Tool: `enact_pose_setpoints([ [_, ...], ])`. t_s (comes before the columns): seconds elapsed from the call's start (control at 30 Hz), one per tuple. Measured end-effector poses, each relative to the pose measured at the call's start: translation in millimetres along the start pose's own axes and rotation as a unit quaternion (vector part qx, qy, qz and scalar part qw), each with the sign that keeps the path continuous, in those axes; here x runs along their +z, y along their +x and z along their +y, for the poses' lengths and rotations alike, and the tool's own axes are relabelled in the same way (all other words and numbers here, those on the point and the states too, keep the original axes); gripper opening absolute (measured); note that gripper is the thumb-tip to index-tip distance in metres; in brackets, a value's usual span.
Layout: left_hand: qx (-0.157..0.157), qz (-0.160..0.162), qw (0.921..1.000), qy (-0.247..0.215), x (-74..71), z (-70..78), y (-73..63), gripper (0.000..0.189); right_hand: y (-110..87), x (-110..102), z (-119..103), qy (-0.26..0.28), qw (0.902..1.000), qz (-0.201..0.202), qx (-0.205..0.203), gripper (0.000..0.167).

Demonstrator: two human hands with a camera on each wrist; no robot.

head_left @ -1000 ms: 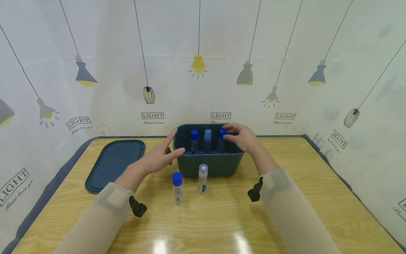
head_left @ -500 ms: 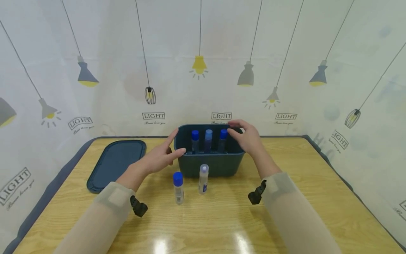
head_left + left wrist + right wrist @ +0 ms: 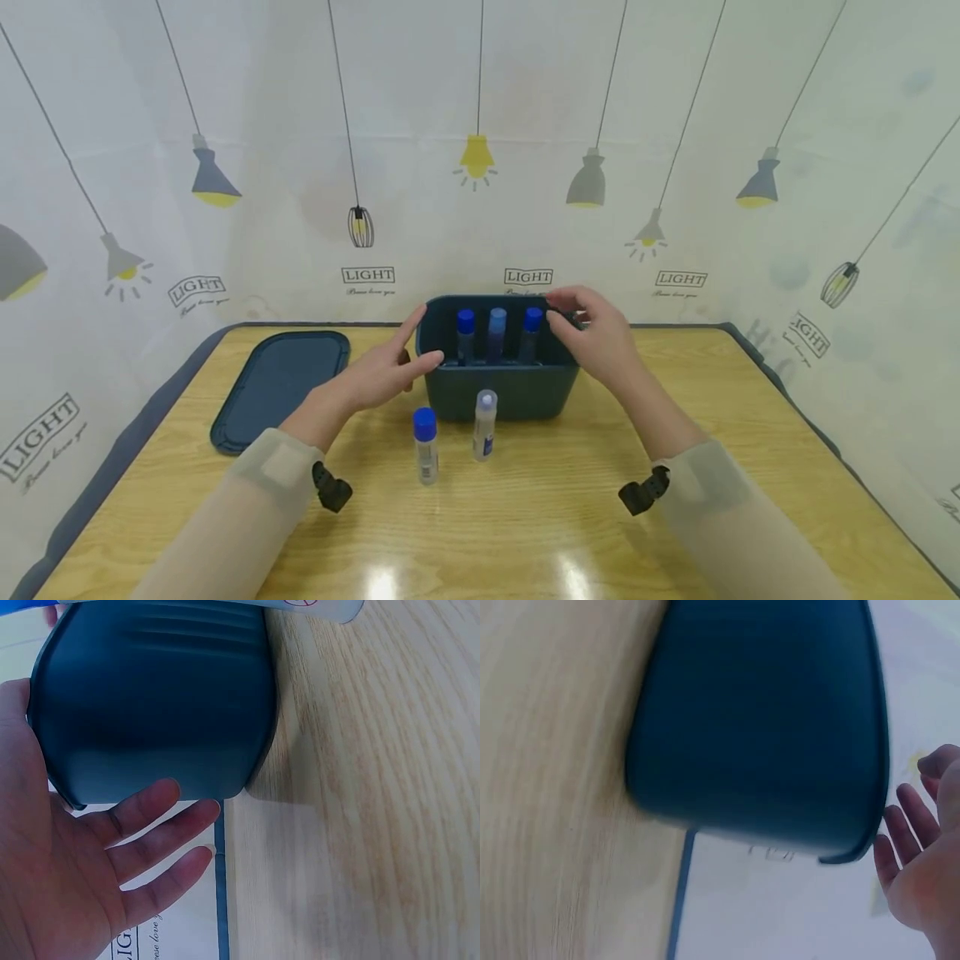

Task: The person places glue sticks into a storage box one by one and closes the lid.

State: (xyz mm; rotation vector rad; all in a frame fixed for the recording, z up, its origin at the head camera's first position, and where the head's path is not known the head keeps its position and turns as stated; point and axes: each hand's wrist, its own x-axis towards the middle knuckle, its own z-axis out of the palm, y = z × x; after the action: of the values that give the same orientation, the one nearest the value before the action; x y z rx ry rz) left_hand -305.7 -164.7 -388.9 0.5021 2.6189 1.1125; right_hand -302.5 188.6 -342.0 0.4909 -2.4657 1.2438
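A dark teal bin (image 3: 501, 393) stands on the table, with several slim clear tubes upright inside it. Of these, the left tube (image 3: 466, 323) and right tube (image 3: 532, 321) have deep blue caps, and the middle tube (image 3: 497, 325) has a paler one. My left hand (image 3: 371, 375) rests at the bin's left rim, thumb and index finger spread along it. In the left wrist view its other fingers (image 3: 161, 844) extend beside the bin's end wall. My right hand (image 3: 600, 333) is over the right rim beside the right tube, fingers loosely bent and holding nothing.
In front of the bin stand a blue-capped tube (image 3: 425, 446) and a clear-topped tube (image 3: 485, 427). A dark teal lid (image 3: 281, 387) lies flat on the left of the wooden table (image 3: 525, 517). A lamp-print curtain (image 3: 420, 167) surrounds the table's back and sides.
My right hand let go of the right tube inside the bin and moved right, away from its cap. My left hand stays at the rim. The view shifted slightly.
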Motion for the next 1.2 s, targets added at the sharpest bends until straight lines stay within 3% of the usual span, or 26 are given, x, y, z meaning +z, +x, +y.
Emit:
enact_pose_setpoints([
  [0.23,-0.002,-0.001,1.0000,0.006,-0.4,0.9,0.0,0.094,-35.7,3.0,-22.7,-0.002,0.9968,-0.079,-0.015,0.030],
  [0.4,-0.001,-0.002,1.0000,0.004,-0.1,0.2,1.0,0.094,-53.2,6.2,-28.0,0.030,0.9924,-0.119,0.004,0.028],
  [0.57,0.000,0.002,1.0000,0.005,-0.1,0.3,1.0,0.094,-61.8,12.6,-29.3,0.061,0.9810,-0.182,0.025,0.032],
  [0.77,0.001,0.006,1.0000,0.006,-0.3,1.3,-0.1,0.094,-65.2,24.6,-28.4,0.066,0.9638,-0.257,0.022,0.045],
  [0.93,0.002,0.006,0.9999,0.009,-0.5,0.9,0.1,0.094,-65.9,34.8,-27.1,0.074,0.9588,-0.274,0.016,0.048],
  [1.2,0.001,0.005,1.0000,0.008,-0.1,2.6,-1.5,0.094,-68.7,47.8,-25.6,0.077,0.9612,-0.264,0.018,0.045],
])
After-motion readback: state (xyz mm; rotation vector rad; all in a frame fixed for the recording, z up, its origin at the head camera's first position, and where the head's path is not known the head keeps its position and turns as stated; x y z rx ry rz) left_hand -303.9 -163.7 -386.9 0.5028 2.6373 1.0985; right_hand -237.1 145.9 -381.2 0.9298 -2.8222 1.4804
